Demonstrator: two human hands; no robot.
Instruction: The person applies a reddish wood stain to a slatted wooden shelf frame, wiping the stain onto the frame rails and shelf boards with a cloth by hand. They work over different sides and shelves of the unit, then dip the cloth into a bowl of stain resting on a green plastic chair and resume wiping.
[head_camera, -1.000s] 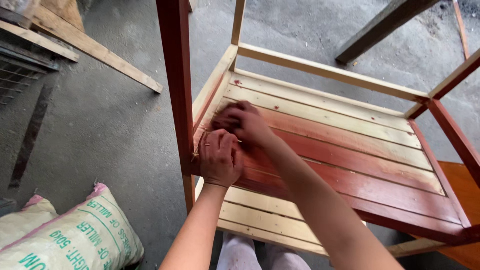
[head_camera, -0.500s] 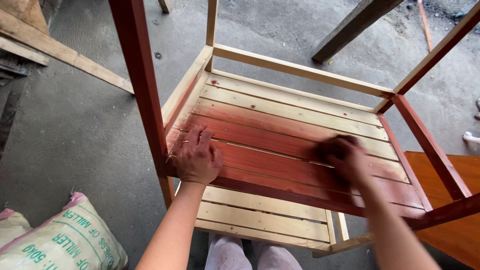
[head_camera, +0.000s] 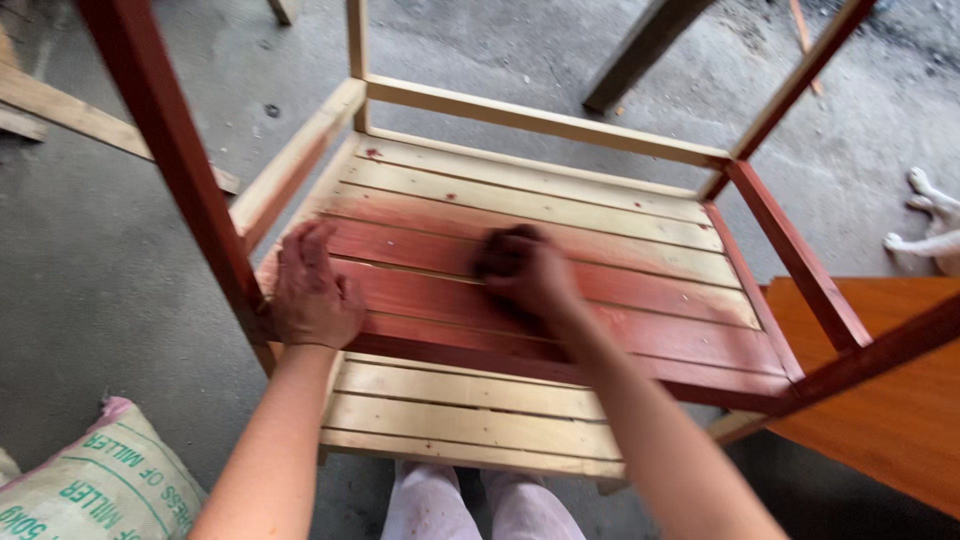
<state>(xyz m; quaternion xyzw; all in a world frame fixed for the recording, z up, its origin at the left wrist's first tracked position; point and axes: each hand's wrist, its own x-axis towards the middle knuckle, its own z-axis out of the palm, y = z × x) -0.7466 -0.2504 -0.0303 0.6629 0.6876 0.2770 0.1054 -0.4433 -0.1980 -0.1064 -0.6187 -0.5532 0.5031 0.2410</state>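
Right hand closed on what looks like a dark stain rag, mid-slat, slats running left-right; left hand flat, fingers spread, bracing left end.

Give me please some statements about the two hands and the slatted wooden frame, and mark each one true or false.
1. The left hand lies flat on the red-stained slats. True.
2. The right hand is lifted high above the frame. False: it presses on the stained slats, blurred, over something dark that cannot be made out.
3. All slats are stained red. False: the near slats and the far ones are bare pale wood.
4. A printed sack lies on the floor at lower left. True.
5. The upright post beside the left hand is red. True.
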